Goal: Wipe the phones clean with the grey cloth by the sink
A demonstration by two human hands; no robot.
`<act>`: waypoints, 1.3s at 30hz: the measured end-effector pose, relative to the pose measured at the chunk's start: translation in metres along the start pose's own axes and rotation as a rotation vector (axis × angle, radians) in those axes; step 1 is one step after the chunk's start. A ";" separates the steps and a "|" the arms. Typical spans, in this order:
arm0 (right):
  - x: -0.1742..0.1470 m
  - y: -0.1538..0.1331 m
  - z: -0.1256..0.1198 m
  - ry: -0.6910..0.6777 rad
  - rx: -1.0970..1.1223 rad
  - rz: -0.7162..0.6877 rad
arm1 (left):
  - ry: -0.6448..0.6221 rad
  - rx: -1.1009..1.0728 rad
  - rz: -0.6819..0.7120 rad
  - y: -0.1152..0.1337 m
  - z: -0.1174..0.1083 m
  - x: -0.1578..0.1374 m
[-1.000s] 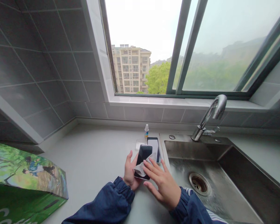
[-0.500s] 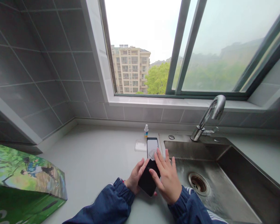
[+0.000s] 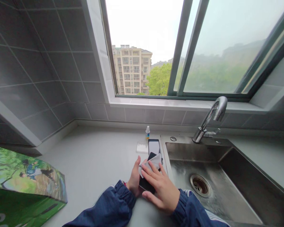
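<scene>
A black smartphone (image 3: 146,186) is gripped along its side by my left hand (image 3: 133,180), tilted above the counter. A thin pale grey cloth (image 3: 153,161) lies across the upper part of its screen. My right hand (image 3: 162,189) presses that cloth against the glass with its fingers laid over it and the thumb low near the phone's bottom end. Just beyond, a second smartphone (image 3: 154,145) rests on the counter, its lower part hidden behind the held one. Left of it lies a flat clear case (image 3: 142,147). Behind stands a small white dropper bottle (image 3: 147,132).
On the right, a steel sink (image 3: 227,152) with a drain is set into the white counter (image 3: 97,151). A chrome faucet (image 3: 210,118) rises at its back. A green printed box or bag (image 3: 35,176) stands at the left. The window above is partly open.
My right hand has drawn the cloth down and left from the held phone's top edge onto its screen. The held phone has turned slightly more upright. The items behind stay put.
</scene>
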State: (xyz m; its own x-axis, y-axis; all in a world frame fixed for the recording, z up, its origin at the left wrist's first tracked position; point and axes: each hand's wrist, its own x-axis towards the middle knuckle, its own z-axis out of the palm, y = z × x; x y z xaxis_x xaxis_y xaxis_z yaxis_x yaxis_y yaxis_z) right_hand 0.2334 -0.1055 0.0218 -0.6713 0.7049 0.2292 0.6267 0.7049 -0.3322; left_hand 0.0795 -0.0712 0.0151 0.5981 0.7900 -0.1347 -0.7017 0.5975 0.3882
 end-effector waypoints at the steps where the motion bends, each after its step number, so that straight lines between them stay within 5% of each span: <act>1: 0.000 -0.001 -0.001 -0.001 0.012 -0.012 | 0.039 0.001 0.026 0.001 0.001 0.000; 5: 0.001 -0.007 -0.005 0.041 0.042 -0.054 | 0.124 0.045 0.066 0.006 0.006 -0.003; 11: 0.000 -0.004 -0.016 0.100 0.090 -0.129 | 0.021 0.020 0.088 0.015 0.004 -0.004; 22: -0.002 0.018 -0.005 0.253 -0.051 0.019 | 0.077 0.013 0.132 0.016 0.010 -0.006; 31: -0.001 0.035 0.013 0.345 -0.163 0.263 | -0.017 0.160 -0.072 0.011 0.007 -0.008; 39: 0.000 0.032 0.018 0.297 -0.187 0.282 | 0.015 0.394 -0.168 0.006 0.007 -0.012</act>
State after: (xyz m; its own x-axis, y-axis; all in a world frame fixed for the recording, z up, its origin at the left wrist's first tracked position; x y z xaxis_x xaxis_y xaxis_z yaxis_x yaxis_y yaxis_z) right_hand 0.2464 -0.0848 -0.0057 -0.3385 0.8442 0.4156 0.8480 0.4652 -0.2542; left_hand 0.0713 -0.0779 0.0249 0.6837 0.6898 -0.2382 -0.3914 0.6220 0.6782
